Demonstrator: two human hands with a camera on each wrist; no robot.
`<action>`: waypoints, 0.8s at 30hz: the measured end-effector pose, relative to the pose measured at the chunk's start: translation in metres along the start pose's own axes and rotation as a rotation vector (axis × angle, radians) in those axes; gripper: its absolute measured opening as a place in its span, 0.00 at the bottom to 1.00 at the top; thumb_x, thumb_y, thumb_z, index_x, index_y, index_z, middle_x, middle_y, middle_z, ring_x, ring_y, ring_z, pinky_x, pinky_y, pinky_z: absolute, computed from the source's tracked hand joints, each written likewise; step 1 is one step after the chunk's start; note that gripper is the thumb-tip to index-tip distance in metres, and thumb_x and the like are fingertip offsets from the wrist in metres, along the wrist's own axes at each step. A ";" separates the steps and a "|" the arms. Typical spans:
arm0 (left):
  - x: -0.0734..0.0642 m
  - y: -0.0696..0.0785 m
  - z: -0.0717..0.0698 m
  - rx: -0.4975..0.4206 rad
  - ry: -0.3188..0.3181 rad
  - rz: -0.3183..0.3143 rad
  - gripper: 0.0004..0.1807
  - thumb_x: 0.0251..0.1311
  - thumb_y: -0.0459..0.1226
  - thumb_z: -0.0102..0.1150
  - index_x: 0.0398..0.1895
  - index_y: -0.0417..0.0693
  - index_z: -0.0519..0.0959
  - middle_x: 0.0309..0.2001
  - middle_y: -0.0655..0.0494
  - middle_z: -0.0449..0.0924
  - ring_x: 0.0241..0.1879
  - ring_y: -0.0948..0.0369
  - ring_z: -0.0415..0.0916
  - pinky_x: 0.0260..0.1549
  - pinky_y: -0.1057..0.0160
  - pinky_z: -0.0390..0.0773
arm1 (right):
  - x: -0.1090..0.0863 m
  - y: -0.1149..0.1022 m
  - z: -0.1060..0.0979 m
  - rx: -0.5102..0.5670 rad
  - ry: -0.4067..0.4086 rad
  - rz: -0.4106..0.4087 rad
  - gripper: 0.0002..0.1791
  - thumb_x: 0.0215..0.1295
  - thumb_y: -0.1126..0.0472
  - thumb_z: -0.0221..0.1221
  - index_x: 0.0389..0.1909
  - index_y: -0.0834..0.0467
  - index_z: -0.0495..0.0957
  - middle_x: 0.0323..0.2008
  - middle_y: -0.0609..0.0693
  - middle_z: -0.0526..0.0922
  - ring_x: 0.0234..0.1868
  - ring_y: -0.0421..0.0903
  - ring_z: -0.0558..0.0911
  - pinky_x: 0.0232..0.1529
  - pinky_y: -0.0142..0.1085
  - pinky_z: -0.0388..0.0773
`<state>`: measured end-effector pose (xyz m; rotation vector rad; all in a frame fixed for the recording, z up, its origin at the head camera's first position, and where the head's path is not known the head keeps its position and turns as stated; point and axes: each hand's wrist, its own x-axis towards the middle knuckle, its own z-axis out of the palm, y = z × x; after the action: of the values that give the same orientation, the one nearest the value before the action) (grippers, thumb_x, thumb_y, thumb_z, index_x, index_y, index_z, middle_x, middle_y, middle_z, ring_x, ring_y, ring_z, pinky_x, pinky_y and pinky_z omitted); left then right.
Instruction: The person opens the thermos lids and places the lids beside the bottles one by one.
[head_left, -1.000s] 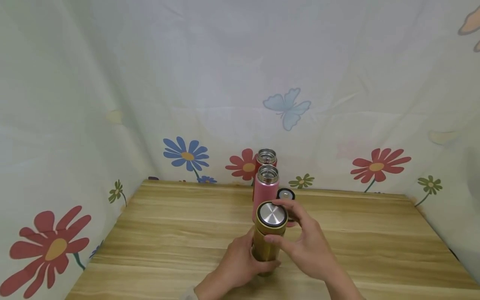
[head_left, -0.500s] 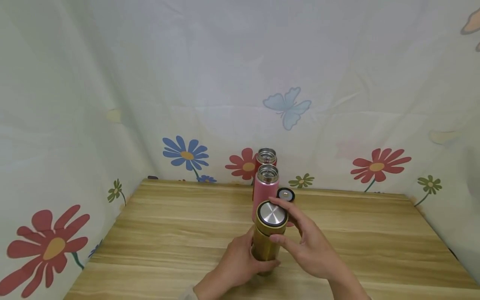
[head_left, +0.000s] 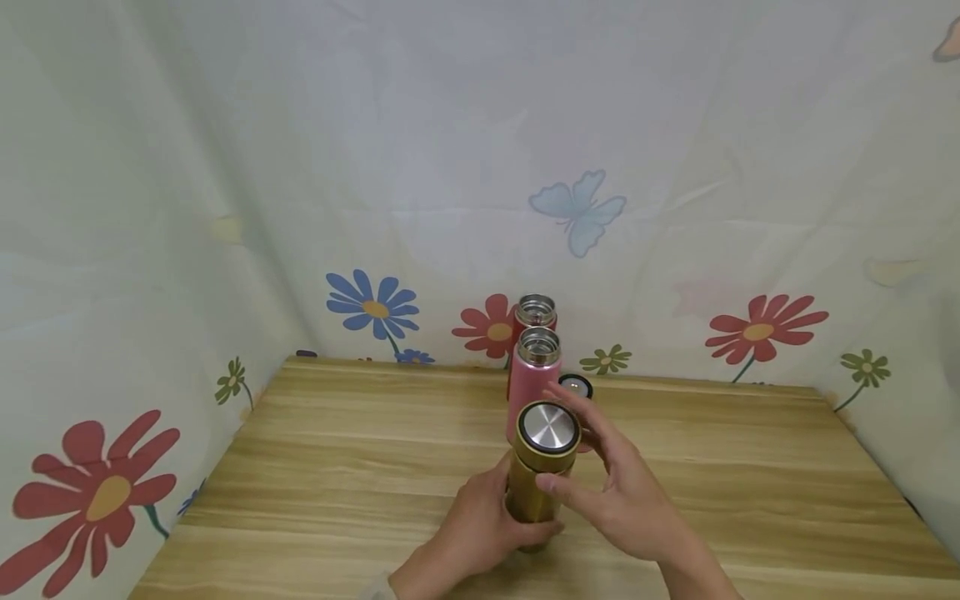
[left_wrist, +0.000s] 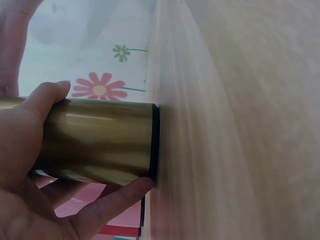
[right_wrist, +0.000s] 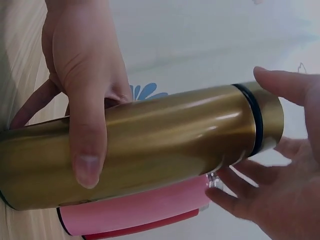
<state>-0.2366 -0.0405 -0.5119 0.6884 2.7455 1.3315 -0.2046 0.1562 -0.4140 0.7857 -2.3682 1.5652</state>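
Note:
A gold thermos bottle (head_left: 531, 496) stands upright on the table, its lid (head_left: 550, 427) on top with a shiny metal disc and a black ring. My left hand (head_left: 480, 521) grips the bottle's lower body; the left wrist view shows its thumb and fingers (left_wrist: 115, 202) round it near the black base. Around the lid, my right hand (head_left: 626, 492) holds its fingers spread and loose. In the right wrist view the thumb (right_wrist: 280, 82) lies at the lid's edge and the other fingertips are below it. Whether they touch is hard to tell.
Close behind the gold bottle stands a pink thermos bottle (head_left: 532, 387) without a lid, and behind that a lidless red one (head_left: 522, 335). A black-rimmed lid (head_left: 576, 386) lies right of the pink bottle, partly hidden by my right hand. A flowered curtain (head_left: 420, 167) encloses the wooden table (head_left: 360, 467).
My right hand's fingers have loosened and spread away from the gold lid, the index finger lifting off its top edge. The left hand keeps its grip, and the bottle stays in place.

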 end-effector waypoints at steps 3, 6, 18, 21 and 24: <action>0.000 -0.001 0.000 -0.012 -0.010 0.012 0.40 0.51 0.65 0.73 0.64 0.64 0.71 0.51 0.65 0.86 0.48 0.69 0.82 0.50 0.59 0.83 | -0.001 -0.006 0.006 -0.123 0.109 0.005 0.49 0.58 0.55 0.76 0.77 0.36 0.61 0.69 0.42 0.75 0.61 0.41 0.78 0.55 0.36 0.76; 0.000 -0.001 0.000 -0.013 -0.009 0.011 0.41 0.51 0.67 0.72 0.66 0.64 0.70 0.52 0.64 0.85 0.50 0.68 0.82 0.52 0.58 0.83 | -0.002 -0.011 0.015 -0.279 0.232 0.004 0.51 0.50 0.48 0.80 0.75 0.35 0.65 0.62 0.40 0.77 0.55 0.39 0.78 0.50 0.35 0.78; -0.002 0.002 0.000 0.072 0.037 0.010 0.41 0.48 0.63 0.76 0.60 0.53 0.75 0.50 0.56 0.87 0.48 0.63 0.83 0.48 0.60 0.83 | -0.003 -0.016 0.044 -0.598 0.484 -0.014 0.43 0.41 0.41 0.83 0.62 0.39 0.79 0.43 0.46 0.73 0.44 0.38 0.71 0.38 0.36 0.73; -0.002 0.003 -0.001 0.077 0.034 0.000 0.40 0.48 0.61 0.77 0.58 0.49 0.77 0.48 0.55 0.87 0.47 0.62 0.83 0.47 0.60 0.82 | -0.003 -0.016 0.047 -0.620 0.506 -0.002 0.41 0.42 0.40 0.82 0.61 0.38 0.79 0.43 0.47 0.74 0.43 0.38 0.72 0.37 0.36 0.72; -0.002 0.004 -0.002 0.067 0.027 -0.003 0.39 0.48 0.60 0.78 0.58 0.48 0.77 0.49 0.55 0.87 0.48 0.62 0.83 0.49 0.59 0.82 | -0.003 -0.015 0.048 -0.639 0.519 0.000 0.41 0.41 0.40 0.83 0.60 0.38 0.80 0.42 0.48 0.75 0.42 0.39 0.73 0.36 0.36 0.72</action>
<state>-0.2339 -0.0405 -0.5080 0.6737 2.8235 1.2624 -0.1887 0.1091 -0.4238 0.2035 -2.2348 0.7764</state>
